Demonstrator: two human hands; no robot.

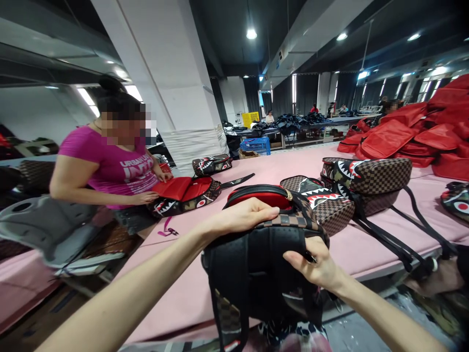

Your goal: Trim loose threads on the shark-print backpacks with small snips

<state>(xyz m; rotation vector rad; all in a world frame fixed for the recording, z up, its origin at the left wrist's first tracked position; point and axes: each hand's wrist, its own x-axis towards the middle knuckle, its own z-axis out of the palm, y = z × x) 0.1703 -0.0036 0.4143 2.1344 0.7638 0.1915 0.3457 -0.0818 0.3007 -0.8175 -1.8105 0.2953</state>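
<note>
Pink sheeting covers a long worktable (264, 168) in a bright workshop, with a heap of red pieces (414, 132) at its far right and a co-worker (120, 166) bent over another bag (183, 193) on the left. Right at the near edge, the backpack (252, 259) stands upright, black back panel facing the wearer, red-lined mouth open. The left hand (252, 212) grips its top rim; the right hand (317, 261) is closed on the panel's upper right corner. The step looks like steadying and turning the bag; the next move probably calls for a firm left hold while the right shifts
</note>
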